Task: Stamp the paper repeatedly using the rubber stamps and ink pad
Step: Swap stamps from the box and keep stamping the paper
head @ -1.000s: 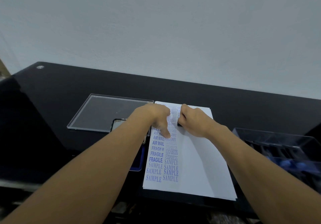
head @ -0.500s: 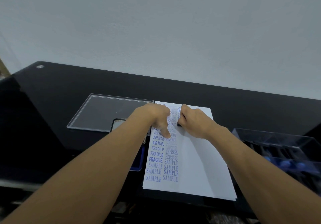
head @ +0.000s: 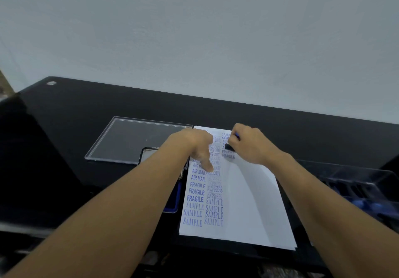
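A white sheet of paper [head: 248, 202] lies on the black table, with columns of blue prints reading SAMPLE, FRAGILE, AIR MAIL and EXPRESS down its left part. My right hand [head: 250, 146] grips a small rubber stamp [head: 229, 147] with a blue handle, tilted just above a fresh FRAGILE print in the third column near the paper's top. My left hand [head: 197, 148] rests on the paper's upper left, one finger pressing down on the prints. A blue ink pad [head: 176, 195] sits left of the paper, mostly hidden under my left forearm.
A clear plastic lid [head: 121, 139] lies flat at the left of the paper. A clear box [head: 354, 182] holding several blue stamps stands at the right edge. A pale wall rises behind the black table [head: 86, 109].
My right hand has lifted and tilted the stamp off the paper, moving slightly right, and a new FRAGILE print shows beneath it. My left hand has stayed in place.
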### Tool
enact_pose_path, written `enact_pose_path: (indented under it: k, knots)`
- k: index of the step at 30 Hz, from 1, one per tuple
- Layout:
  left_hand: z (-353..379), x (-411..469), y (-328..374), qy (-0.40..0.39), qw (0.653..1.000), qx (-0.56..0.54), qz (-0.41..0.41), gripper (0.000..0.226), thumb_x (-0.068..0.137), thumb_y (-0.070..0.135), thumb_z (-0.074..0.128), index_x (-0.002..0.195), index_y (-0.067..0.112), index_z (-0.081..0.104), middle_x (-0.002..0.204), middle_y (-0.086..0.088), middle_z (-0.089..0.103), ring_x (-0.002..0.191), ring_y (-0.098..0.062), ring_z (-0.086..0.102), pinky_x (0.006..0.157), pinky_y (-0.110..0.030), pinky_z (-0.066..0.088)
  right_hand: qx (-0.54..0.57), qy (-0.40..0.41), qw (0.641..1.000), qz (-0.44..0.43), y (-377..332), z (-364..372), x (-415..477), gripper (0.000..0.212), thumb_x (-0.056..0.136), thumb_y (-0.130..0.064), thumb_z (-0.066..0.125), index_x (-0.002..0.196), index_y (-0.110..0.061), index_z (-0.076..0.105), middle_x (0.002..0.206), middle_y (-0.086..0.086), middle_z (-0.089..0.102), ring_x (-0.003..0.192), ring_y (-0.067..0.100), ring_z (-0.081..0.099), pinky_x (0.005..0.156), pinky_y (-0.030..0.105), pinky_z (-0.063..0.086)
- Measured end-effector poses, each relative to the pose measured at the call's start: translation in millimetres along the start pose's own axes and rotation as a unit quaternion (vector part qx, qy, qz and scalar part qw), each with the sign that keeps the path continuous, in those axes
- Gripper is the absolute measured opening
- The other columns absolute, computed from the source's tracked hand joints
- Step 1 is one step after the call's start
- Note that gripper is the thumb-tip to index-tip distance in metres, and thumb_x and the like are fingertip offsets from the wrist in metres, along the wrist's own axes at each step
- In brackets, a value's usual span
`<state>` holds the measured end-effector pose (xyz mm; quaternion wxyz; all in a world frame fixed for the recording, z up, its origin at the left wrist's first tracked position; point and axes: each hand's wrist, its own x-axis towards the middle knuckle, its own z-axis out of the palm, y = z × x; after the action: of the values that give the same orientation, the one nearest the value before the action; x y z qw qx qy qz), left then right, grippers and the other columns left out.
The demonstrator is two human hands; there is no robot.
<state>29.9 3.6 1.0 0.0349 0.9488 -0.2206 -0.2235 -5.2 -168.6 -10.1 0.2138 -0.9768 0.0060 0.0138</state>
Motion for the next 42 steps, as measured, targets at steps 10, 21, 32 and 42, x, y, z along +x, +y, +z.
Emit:
enact_pose_path:
  k: [10,21,32,42]
  knots:
    - [-2.2,-3.2,1.0,-0.001,1.0,-0.026,0.006,0.087,0.075,0.045,0.085,0.147,0.018,0.044,0.145,-0.003,0.051,0.128,-0.026,0.05,0.105,-0.044,0.046,0.035,0.023,0.999,-0.005,4.5,-18.1,-1.0,0.013,0.099,-0.025,0.044,0.097,-0.015,0.052,0.084,0.002,0.062,0.065,0.018,0.054,0.057,0.031,0.043]
    - [2.0,0.1,-5.2,0.008,0.998,-0.055,0.001,0.095,0.073,0.046,0.086,0.152,0.025,0.037,0.154,-0.001,0.04,0.142,-0.029,0.032,0.112,-0.049,0.037,0.014,0.01,1.0,-0.002,5.2,-19.1,-3.1,0.013,0.1,-0.026,0.046,0.097,-0.014,0.05,0.083,0.004,0.061,0.063,0.017,0.05,0.057,0.03,0.04]
    - [10.0,4.4,-22.3,0.129,0.98,-0.149,-0.005,0.06,0.09,0.043,0.062,0.145,0.026,0.047,0.155,0.003,0.041,0.143,-0.026,0.036,0.115,-0.058,0.03,0.009,0.028,0.999,-0.039,-4.8,-48.0,-14.4,0.009,0.096,-0.021,0.051,0.09,-0.02,0.057,0.088,-0.004,0.065,0.072,0.019,0.061,0.06,0.028,0.048]
    - [-6.5,-57.4,-38.8,0.239,0.942,-0.234,-0.001,0.04,0.097,0.035,0.062,0.134,0.02,0.057,0.139,0.001,0.054,0.114,-0.014,0.052,0.092,-0.027,0.039,0.042,0.054,0.996,-0.049,-22.8,-68.2,-30.5,0.013,0.096,-0.025,0.046,0.09,-0.024,0.057,0.088,-0.004,0.065,0.075,0.016,0.061,0.059,0.025,0.044]
